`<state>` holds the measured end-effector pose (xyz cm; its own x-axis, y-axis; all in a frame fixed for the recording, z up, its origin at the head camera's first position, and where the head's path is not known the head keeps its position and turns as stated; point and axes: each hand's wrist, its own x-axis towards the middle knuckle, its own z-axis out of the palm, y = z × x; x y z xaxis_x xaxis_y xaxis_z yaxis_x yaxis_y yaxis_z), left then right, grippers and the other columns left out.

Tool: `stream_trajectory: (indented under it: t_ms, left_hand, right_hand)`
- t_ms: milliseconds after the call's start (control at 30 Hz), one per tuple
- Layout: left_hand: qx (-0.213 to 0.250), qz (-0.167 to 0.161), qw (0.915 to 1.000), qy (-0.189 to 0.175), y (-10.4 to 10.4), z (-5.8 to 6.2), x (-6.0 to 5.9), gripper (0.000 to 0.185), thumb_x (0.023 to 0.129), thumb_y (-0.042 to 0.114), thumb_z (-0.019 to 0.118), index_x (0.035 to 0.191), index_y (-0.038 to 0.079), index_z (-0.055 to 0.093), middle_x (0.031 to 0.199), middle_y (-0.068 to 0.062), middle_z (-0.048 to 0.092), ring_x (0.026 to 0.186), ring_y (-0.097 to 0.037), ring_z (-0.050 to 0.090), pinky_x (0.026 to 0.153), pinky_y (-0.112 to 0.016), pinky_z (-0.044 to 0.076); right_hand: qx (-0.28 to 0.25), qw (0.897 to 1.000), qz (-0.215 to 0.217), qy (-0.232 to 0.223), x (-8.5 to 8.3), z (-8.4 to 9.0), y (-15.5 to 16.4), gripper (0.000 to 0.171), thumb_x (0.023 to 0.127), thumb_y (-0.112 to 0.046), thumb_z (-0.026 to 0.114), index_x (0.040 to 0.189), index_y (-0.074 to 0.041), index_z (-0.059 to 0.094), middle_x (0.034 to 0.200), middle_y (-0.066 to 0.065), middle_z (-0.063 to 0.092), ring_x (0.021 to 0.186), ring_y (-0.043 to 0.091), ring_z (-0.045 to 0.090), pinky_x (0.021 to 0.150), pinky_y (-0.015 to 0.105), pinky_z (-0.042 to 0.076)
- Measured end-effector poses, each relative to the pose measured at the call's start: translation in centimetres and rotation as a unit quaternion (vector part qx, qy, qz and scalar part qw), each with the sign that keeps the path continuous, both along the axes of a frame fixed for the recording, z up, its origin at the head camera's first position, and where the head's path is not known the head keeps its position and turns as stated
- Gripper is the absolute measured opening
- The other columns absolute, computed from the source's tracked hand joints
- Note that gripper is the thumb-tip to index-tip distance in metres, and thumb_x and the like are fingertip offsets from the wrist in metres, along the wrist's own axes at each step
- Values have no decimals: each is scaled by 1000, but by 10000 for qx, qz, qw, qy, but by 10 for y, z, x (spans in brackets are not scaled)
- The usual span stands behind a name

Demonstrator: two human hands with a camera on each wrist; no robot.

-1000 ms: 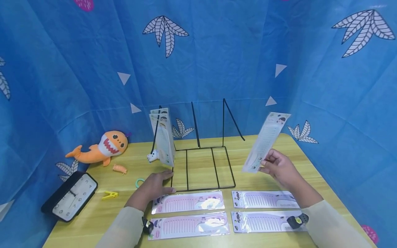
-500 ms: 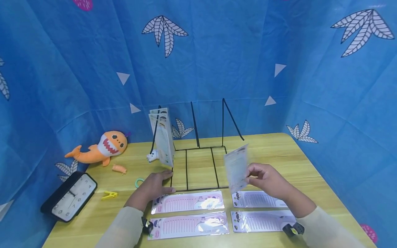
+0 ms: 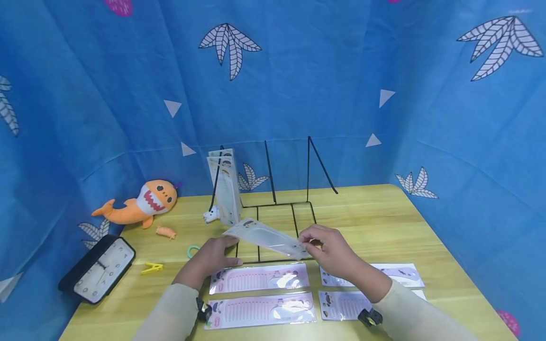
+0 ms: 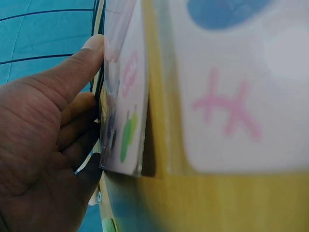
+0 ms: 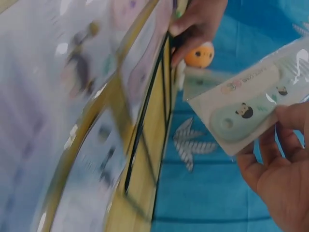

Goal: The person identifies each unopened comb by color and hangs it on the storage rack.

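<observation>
While left hand [image 3: 207, 258] rests flat, right hand [image 3: 330, 250] pinches comb pack [image 3: 266, 237]

Little readable text. The comb pack [image 5: 241, 104] pinched by the right hand [image 5: 277, 169] has a small coloured line of lettering on its card, too blurred to make out. Pink marks on the pack [image 4: 231, 82] lying on the surface are out of focus, unreadable. Clock [image 3: 97, 269] dial numerals too small to read. Printing on the standing packs [image 3: 224, 187] is illegible.
</observation>
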<state>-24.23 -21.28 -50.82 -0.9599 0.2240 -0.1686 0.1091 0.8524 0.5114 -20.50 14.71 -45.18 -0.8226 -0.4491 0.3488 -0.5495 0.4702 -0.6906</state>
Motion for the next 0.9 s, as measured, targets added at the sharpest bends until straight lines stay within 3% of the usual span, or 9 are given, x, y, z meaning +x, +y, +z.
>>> stream_trajectory:
  t_ms: [200,400,667,900]
  left_hand:
    - [98,-9,9999,21,4,1,0,74,94,32,89,159,16,58,171,-7,48,160,-38,41,130,-58,39]
    - [103,-51,9999,45,3,3,1,73,94,31,88,158,13,59,171,-9,47,161,-39,40,130,-58,39]
    - [161,13,9998,94,2,0,1,74,93,30,89,158,14,59,171,-8,47,161,-38,40,131,-58,39]
    - [187,85,9997,110,1,-2,2,75,92,30,90,158,16,59,171,-6,49,160,-38,42,129,-59,40]
  right_hand:
    - [-145,9999,-35,85,1,8,-22,18,103,-1,74,106,-18,76,109,-5,76,99,11,72,87,29,68]
    - [-236,9996,-115,55,2,16,-36,13,103,-3,74,106,-15,76,109,-2,76,98,15,73,85,24,67]
    - [-265,9996,-37,79,3,17,-46,13,103,-3,74,106,-15,76,107,-2,75,89,11,68,78,30,67]
    - [-304,9995,-18,50,4,18,-49,12,103,-3,73,106,-15,76,107,-2,75,89,15,71,77,23,66]
